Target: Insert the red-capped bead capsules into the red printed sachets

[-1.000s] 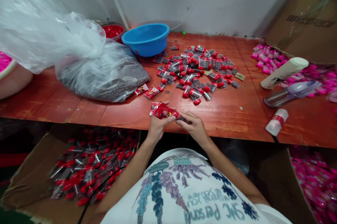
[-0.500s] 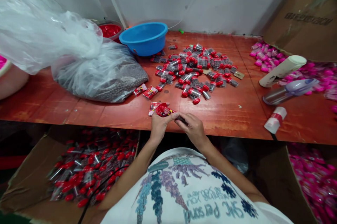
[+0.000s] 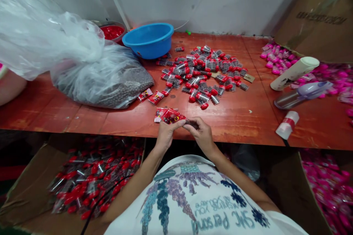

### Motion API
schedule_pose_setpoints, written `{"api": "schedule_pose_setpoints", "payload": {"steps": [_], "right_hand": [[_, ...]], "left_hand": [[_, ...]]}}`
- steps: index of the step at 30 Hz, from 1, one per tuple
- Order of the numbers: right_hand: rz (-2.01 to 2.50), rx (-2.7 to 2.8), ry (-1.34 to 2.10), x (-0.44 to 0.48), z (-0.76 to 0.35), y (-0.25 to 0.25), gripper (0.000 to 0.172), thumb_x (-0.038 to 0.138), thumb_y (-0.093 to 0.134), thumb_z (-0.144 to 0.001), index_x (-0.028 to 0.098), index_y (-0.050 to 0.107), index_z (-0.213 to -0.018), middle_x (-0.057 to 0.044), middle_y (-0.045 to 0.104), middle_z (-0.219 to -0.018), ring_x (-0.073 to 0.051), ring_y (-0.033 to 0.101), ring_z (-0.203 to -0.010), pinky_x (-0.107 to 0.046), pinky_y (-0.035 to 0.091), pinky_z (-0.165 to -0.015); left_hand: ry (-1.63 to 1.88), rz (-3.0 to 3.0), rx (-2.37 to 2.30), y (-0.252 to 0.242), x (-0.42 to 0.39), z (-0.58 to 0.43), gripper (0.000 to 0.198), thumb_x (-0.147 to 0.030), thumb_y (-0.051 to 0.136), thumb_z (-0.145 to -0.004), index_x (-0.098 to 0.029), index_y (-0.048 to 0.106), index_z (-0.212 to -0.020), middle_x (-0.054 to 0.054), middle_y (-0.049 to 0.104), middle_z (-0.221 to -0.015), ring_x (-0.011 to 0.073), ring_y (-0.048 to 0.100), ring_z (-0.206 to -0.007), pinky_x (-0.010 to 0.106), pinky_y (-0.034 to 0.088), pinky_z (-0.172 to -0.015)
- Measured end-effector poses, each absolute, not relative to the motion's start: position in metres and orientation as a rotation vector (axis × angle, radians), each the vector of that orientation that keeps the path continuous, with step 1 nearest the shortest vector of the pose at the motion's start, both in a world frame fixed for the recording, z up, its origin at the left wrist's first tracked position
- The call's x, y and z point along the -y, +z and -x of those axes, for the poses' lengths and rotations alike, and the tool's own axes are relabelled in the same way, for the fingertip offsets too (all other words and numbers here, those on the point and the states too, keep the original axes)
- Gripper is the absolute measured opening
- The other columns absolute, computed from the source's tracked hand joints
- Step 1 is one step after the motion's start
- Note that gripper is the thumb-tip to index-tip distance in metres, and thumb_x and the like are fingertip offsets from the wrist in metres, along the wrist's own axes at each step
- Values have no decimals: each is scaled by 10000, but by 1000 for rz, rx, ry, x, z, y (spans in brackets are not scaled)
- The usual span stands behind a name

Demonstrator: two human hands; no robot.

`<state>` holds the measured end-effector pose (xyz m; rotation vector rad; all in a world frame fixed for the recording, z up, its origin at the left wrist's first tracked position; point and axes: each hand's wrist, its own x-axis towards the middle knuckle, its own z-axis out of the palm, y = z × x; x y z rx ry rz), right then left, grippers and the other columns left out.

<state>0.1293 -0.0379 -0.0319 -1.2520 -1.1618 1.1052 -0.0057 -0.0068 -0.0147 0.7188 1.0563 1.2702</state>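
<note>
My left hand [image 3: 165, 134] pinches a red printed wrapper [image 3: 171, 116] at the near edge of the red wooden table [image 3: 242, 117]. My right hand [image 3: 201, 132] is closed on a small dark tube [image 3: 191, 122] right beside the wrapper, and the two hands touch. Beyond them lies a pile of several red-capped clear tubes [image 3: 204, 73] filled with dark beads. Two loose red wrappers [image 3: 151, 96] rest to the left of the pile.
A clear plastic bag of dark beads [image 3: 110, 84] lies at left, with a blue bowl [image 3: 149, 40] and a red-filled tub [image 3: 111, 32] behind. Pink tubes [image 3: 278, 62], a white bottle [image 3: 293, 73] and a cardboard box [image 3: 322, 18] are at right. Boxes of red tubes [image 3: 91, 176] and pink tubes [image 3: 328, 187] sit below.
Both hands stayed together at the table edge, working the wrapper and tube; the wrapper shifted slightly between my fingers. The view drifted a little.
</note>
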Motion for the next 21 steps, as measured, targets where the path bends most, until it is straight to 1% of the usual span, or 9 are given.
{"api": "schedule_pose_setpoints", "payload": {"steps": [3,4,8,9,12,14,16,18,21], "right_hand": [[1205,1018,1299,34,-132,-31,296,403,712,-719,203,598,-904,-8,681,-804,-149,622,-677,-253,489,-578],[1203,1017,1309,34,-132,-31,294,403,712,-718,203,598,-901,-8,680,-801,-148,620,-671,-252,486,-570],[1264,1214,1058,36,-133,-36,244,375,699,-745,222,644,-928,-31,684,-895,-170,627,-804,-298,499,-742],[1273,1228,1031,36,-133,-36,241,371,698,-748,224,646,-931,-32,684,-900,-172,627,-815,-299,498,-751],[1252,1100,1232,34,-132,-37,269,396,699,-743,206,615,-913,-13,680,-789,-156,619,-687,-263,495,-591],[1221,1007,1366,32,-133,-38,289,414,702,-735,196,598,-895,0,670,-728,-145,602,-611,-239,465,-501],[1227,1039,1302,32,-133,-38,278,402,705,-735,199,613,-903,-8,681,-771,-153,619,-658,-257,495,-567],[1247,1157,1143,34,-133,-39,251,377,691,-756,216,641,-942,-25,691,-873,-171,638,-783,-292,517,-715],[1237,1313,1066,37,-133,-39,298,338,655,-790,241,636,-1071,-44,673,-1024,-187,629,-917,-317,505,-828]], "left_hand": [[1203,-727,-1023,-13,5,6,460,-146,830,-513,-158,654,-938,-4,683,-774,134,635,-707,265,502,-744],[1195,-730,-1016,-14,5,6,431,-141,828,-514,-154,658,-909,1,684,-782,138,636,-717,270,502,-751],[1289,-736,-1059,-18,5,6,390,-125,824,-518,-170,661,-870,-23,675,-767,122,624,-711,255,496,-758],[1301,-751,-1069,-19,5,6,356,-133,823,-523,-166,662,-839,-24,671,-749,122,622,-696,255,497,-748],[1235,-795,-1067,-21,6,7,255,-183,818,-544,-142,656,-736,5,670,-708,150,626,-665,290,512,-720],[1186,-781,-1056,-21,6,8,272,-190,822,-538,-138,658,-749,20,678,-726,166,635,-680,306,518,-721],[1162,-736,-1036,-22,7,9,331,-178,823,-534,-146,665,-822,25,689,-786,170,645,-731,302,516,-739],[1162,-692,-1025,-23,7,9,354,-174,818,-544,-155,664,-862,19,690,-824,160,645,-755,283,511,-740],[1239,-661,-1045,-24,7,7,283,-166,808,-565,-159,653,-802,-15,671,-755,124,622,-679,250,505,-691]]}}
